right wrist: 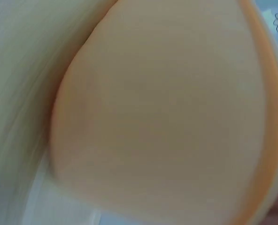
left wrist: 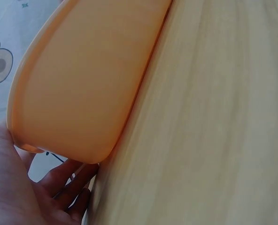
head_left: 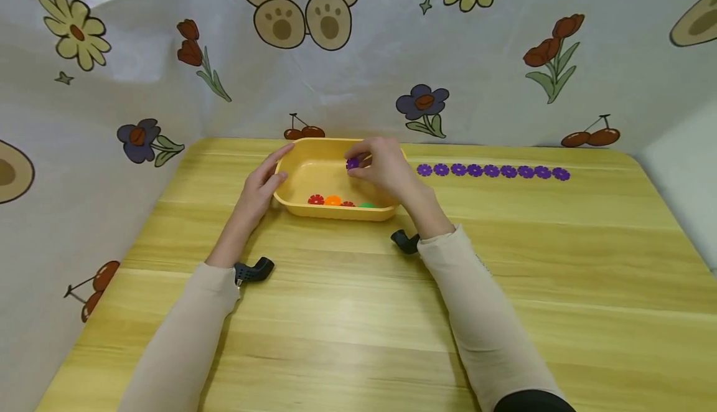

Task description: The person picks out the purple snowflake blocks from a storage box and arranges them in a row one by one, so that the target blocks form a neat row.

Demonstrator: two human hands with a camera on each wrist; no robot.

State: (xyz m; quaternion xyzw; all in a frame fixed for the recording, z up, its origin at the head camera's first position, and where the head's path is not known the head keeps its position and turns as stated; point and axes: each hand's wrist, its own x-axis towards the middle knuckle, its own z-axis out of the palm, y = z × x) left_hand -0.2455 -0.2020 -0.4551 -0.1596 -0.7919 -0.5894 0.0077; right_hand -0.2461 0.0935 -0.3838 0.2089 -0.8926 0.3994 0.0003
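A yellow plastic basin (head_left: 313, 213) stands toward the back of the table. My left hand (head_left: 260, 182) grips its left end, thumb at the rim and fingers along the outer wall; in the left wrist view the left hand (left wrist: 40, 187) lies around the basin's corner (left wrist: 82, 93). Over the basin's right half, my right hand (head_left: 383, 163) pinches a purple flower-shaped plastic disc (head_left: 351, 163) between thumb and fingertips. Inside, along the near wall, lie red (head_left: 316, 200), orange (head_left: 333, 201) and green discs (head_left: 367, 205). The basin wall (right wrist: 162, 112) fills the right wrist view, blurred.
Right of the basin, several purple discs (head_left: 492, 171) form a straight row near the table's back edge. A printed cloth (head_left: 347, 88) hangs behind the wooden table (head_left: 336, 312). Black wrist cameras (head_left: 254, 270) stick out from the sleeves.
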